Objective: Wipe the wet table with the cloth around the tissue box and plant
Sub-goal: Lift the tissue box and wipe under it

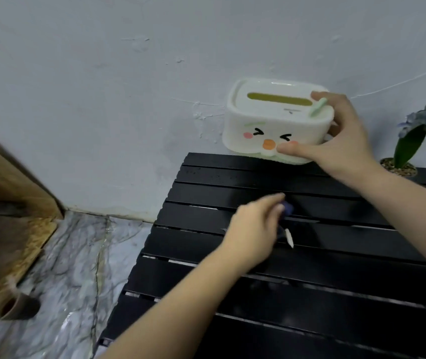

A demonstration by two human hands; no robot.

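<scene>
I see my right hand gripping the tissue box at the tabletop's far edge, plant far right, while my left hand holds the dark cloth mid-tabletop.

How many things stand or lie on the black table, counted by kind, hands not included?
Tissue box, held by the right hand: 1
Potted plant: 1
Dark cloth, under the left hand: 1
Total: 3
</scene>
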